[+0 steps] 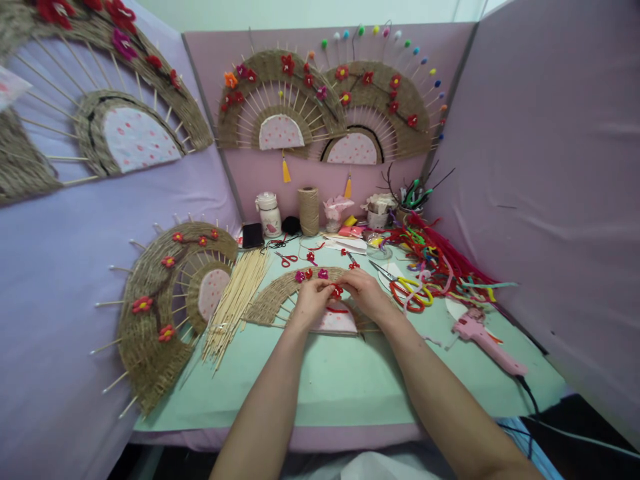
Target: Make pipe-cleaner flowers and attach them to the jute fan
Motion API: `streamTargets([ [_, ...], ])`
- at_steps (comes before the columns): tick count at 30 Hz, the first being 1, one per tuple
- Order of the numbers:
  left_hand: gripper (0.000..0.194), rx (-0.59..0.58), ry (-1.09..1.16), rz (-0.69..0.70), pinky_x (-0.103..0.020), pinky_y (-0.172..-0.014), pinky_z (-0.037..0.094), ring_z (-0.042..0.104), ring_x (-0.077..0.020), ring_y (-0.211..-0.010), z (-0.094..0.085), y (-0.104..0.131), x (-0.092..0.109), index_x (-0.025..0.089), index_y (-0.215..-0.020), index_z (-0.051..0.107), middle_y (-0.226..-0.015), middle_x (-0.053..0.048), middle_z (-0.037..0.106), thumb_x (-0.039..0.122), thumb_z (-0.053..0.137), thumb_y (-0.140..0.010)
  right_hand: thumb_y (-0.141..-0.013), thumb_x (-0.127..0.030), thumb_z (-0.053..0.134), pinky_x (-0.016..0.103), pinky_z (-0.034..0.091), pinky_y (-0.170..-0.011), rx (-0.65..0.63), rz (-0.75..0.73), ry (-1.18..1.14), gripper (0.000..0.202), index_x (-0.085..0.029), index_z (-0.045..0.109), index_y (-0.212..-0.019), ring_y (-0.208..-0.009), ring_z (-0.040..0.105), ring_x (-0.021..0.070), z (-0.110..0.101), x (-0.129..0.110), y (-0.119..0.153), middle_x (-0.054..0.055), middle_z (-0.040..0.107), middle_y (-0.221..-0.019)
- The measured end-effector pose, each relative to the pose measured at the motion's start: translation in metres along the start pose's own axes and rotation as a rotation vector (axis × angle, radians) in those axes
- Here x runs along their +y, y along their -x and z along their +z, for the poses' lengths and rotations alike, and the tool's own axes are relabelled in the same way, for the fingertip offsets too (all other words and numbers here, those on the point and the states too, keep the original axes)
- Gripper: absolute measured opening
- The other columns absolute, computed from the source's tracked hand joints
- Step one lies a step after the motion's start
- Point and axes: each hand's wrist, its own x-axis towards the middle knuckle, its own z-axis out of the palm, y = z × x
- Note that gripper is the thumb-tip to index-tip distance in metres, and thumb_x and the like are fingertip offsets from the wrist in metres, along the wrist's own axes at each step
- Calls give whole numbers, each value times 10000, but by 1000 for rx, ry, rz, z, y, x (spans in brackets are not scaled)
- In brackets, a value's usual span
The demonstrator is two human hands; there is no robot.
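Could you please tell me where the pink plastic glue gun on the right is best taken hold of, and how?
The pink plastic glue gun is probably best gripped around its long, narrow handle, with the right hand coming from the near right: it lies with the handle slanting that way, away from the wider head, and a black cord trails from the handle's end.
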Motion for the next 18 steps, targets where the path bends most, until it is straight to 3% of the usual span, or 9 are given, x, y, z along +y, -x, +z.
streamTargets([
  [8, 75, 2, -3, 4, -193, -502, 472, 582, -98, -512, 1, 1, 2, 120, -692, 649, -604, -16, 637, 185, 622, -668, -856, -226, 502, 306, 439, -739, 39, 49, -38, 158, -211, 659, -849, -797, 570, 174, 1, 0, 0, 48, 652, -795],
  [13, 103, 108, -51, 53, -220, -545, 496, 597, -111, -547, -2, -3, -3, 121, -734, 656, -636, -35, 653, 196, 635, -666, -806, -206, 531, 304, 459, -736, 137, 252, -162, 157, -201, 672, -873, -797, 614, 178, 6, 4, 1, 58, 685, -870],
  [18, 122, 138, -48, 47, -223, -547, 499, 599, -111, -533, -3, -4, -3, 111, -743, 656, -649, -47, 660, 190, 652, -649, -792, -282, 517, 268, 447, -655, 59, 393, -224, 184, -179, 669, -800, -689, 596, 159, 6, 2, 2, 30, 685, -761],
])
